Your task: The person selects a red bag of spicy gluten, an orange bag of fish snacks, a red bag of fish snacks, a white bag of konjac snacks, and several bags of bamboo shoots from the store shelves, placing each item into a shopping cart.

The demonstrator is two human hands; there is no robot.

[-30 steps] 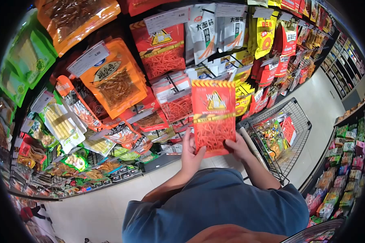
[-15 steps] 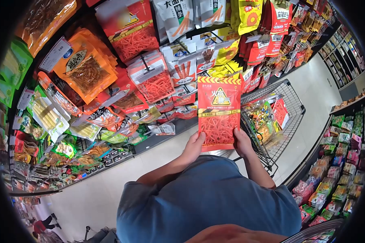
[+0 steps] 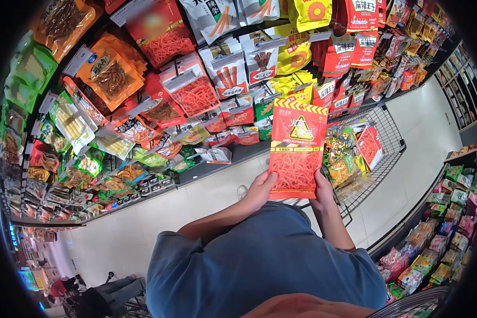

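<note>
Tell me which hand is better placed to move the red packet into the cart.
Probably the right hand: it grips the red packet along the edge nearer the cart, while the left hand holds the farther edge.

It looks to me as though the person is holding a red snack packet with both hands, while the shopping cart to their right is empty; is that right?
The shopping cart is not empty: the head view shows other packets lying in it. The rest is right: the left hand and right hand hold the red snack packet.
</note>
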